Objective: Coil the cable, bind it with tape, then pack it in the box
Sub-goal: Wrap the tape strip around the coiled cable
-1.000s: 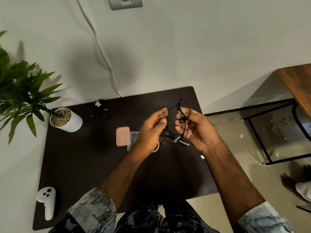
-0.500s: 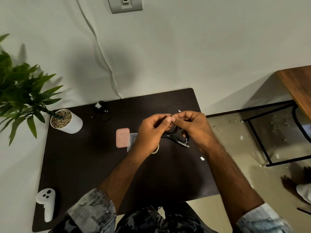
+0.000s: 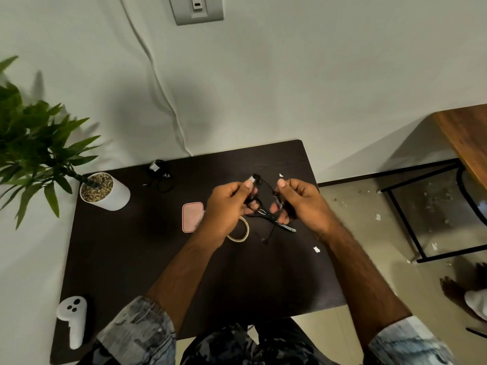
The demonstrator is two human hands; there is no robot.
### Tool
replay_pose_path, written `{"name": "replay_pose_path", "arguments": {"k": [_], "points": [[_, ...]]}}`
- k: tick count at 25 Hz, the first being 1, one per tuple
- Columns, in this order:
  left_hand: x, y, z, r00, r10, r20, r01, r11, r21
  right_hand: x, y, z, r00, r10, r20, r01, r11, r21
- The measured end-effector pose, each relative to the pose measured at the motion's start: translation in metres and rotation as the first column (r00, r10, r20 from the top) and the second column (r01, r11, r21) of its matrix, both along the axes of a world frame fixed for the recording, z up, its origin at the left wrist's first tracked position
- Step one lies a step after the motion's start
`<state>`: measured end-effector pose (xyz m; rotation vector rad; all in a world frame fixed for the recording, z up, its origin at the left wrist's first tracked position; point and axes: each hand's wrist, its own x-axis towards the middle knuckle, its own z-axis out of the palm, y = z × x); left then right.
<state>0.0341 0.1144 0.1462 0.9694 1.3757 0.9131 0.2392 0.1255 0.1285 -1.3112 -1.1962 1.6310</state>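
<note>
1. Right now both hands hold the thin black cable (image 3: 266, 196) in the air above the far right part of the dark table (image 3: 131, 259). The left hand (image 3: 229, 204) pinches one side of the loops between thumb and curled fingers; the right hand (image 3: 297, 204) pinches the other side the same way.
2. One loose end of the cable hangs down toward the table, near the tape roll (image 3: 238, 230).
3. The tape roll lies flat just beside the left wrist; the box is mostly hidden behind that hand, with its pink lid (image 3: 192, 216) lying beside it on the left.
4. Risk: the coil is small and springy, so easing either pinch to reach for tape could probably let the loops spring open.
5. Risk: the dangling end might snag on the scissors-like tool (image 3: 282, 225) lying under the hands.
</note>
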Motion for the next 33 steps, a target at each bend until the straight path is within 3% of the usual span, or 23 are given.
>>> {"name": "replay_pose_path", "arguments": {"k": [5, 11, 16, 23, 26, 28, 33], "points": [[0.0, -0.004, -0.001, 0.938, 0.187, 0.292, -0.126, 0.969, -0.215, -0.001, -0.008, -0.017, 1.0, 0.007, 0.002, -0.007, 1.0, 0.004], [-0.003, -0.004, 0.009, 0.792, 0.252, 0.556, -0.099, 0.952, -0.291, -0.011, -0.015, -0.023, 0.994, 0.022, -0.105, -0.026, 0.999, -0.033], [-0.012, -0.003, 0.02, 0.768, 0.25, 0.59, -0.129, 0.962, -0.24, -0.013, -0.02, -0.03, 0.992, 0.057, -0.108, -0.062, 0.997, -0.04], [-0.019, -0.004, 0.021, 0.757, 0.345, 0.555, -0.286, 0.939, -0.193, -0.006, -0.016, -0.031, 0.979, -0.068, -0.193, 0.054, 0.995, -0.08], [-0.02, -0.005, 0.022, 0.738, 0.36, 0.571, -0.278, 0.933, -0.229, -0.003, -0.014, -0.031, 0.97, -0.103, -0.22, 0.082, 0.991, -0.102], [-0.02, -0.005, 0.025, 0.736, 0.328, 0.593, -0.219, 0.943, -0.25, -0.001, -0.014, -0.031, 0.984, -0.095, -0.153, 0.086, 0.994, -0.066], [-0.017, -0.007, 0.036, 0.788, 0.09, 0.609, 0.071, 0.969, -0.236, -0.019, -0.013, -0.03, 0.978, 0.0, 0.209, -0.016, 0.997, 0.075]]}}
